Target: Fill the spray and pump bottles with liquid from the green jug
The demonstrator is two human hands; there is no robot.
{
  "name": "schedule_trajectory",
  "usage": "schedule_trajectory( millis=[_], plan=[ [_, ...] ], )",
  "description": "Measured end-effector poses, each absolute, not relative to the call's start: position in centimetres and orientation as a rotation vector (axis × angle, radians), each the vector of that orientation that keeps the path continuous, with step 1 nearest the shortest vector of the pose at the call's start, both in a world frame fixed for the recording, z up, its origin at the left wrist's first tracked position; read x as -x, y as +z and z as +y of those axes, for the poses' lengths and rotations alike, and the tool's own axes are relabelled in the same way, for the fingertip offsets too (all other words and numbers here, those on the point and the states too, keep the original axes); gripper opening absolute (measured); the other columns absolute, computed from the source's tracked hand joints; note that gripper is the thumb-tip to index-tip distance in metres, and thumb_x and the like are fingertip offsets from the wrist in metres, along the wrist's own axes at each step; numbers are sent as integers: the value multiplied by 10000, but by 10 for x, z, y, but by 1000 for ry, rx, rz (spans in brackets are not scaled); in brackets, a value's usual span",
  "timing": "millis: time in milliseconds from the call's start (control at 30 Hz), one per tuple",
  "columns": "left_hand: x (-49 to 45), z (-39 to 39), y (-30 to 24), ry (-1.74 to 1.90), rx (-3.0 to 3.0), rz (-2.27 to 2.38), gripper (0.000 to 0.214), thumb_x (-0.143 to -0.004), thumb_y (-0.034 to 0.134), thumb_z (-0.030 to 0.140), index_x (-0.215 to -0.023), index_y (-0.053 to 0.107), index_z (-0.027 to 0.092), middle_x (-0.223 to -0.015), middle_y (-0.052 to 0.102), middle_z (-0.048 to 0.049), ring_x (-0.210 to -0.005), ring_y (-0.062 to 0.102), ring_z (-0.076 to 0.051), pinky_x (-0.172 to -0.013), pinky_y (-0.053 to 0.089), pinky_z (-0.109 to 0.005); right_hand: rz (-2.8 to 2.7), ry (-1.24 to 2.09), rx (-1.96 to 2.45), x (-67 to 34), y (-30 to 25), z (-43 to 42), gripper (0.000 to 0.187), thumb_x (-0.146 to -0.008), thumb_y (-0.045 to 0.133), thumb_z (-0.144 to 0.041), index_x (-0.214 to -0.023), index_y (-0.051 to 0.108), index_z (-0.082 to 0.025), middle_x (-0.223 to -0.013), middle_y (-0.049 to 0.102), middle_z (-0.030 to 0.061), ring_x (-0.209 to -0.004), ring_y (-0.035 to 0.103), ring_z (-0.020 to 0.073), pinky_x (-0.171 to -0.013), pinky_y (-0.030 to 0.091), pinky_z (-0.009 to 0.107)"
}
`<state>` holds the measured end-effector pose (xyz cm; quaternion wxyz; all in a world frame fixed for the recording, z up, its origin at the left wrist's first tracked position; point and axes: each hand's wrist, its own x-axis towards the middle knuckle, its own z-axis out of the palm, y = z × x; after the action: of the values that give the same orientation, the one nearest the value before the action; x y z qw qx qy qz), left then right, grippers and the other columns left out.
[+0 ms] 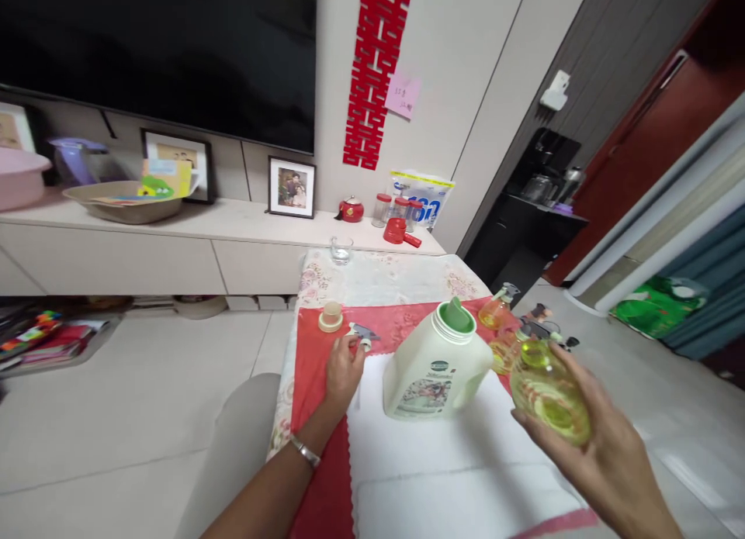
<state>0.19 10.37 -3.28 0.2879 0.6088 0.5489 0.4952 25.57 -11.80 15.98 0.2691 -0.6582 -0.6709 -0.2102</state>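
Observation:
My left hand (344, 372) pinches a grey-and-white spray nozzle (365, 334) by its collar, low over the red cloth. My right hand (605, 438) is wrapped round a clear bottle of yellow liquid (550, 392), held tilted above the table's right side, with no spray head on it. Between the hands stands a large pale detergent jug (427, 376), uncapped, with a green pouring spout (457, 316) at its mouth. A cream cap (330, 317) sits on the red cloth left of the nozzle.
Behind the jug, a spray bottle (494, 314) and another yellow bottle (504, 356) stand at the table's right edge. A white cloth (431, 477) lies under the jug. At the far end is a glass cup (341, 250). A cabinet top (244, 229) holds jars and a red scoop (400, 232).

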Motion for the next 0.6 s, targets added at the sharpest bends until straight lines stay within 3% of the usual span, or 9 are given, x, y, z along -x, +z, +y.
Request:
schedule_trajectory(
  millis=[167,367,600],
  plan=[
    [-1,107,-40,1345,-1691,1452,171,-838,549,262,-941,659,181,-887,703,-85,-850,672,-260,-856,531,-421,-2011,-667,1649,-260,195,-87,633,-1053,439,-575,-1563,341,-213,-1434,432,64,-1275,489,209,-1012,452,351],
    [1,107,-42,1348,-1722,1452,180,-847,537,265,-943,666,183,-948,727,-103,-857,687,-258,-832,544,-414,-2162,-782,1664,-261,214,-65,598,-1050,412,-522,-1562,346,-218,-1338,479,91,-1149,500,210,-891,447,335],
    [1,107,-42,1345,-1734,1451,151,-831,553,247,-917,670,210,-938,741,-75,-857,701,-250,-830,551,-391,-2328,-896,1607,-263,226,-48,561,-1025,435,-419,-1542,366,-214,-1300,473,114,-1090,473,229,-912,405,378]
  ],
)
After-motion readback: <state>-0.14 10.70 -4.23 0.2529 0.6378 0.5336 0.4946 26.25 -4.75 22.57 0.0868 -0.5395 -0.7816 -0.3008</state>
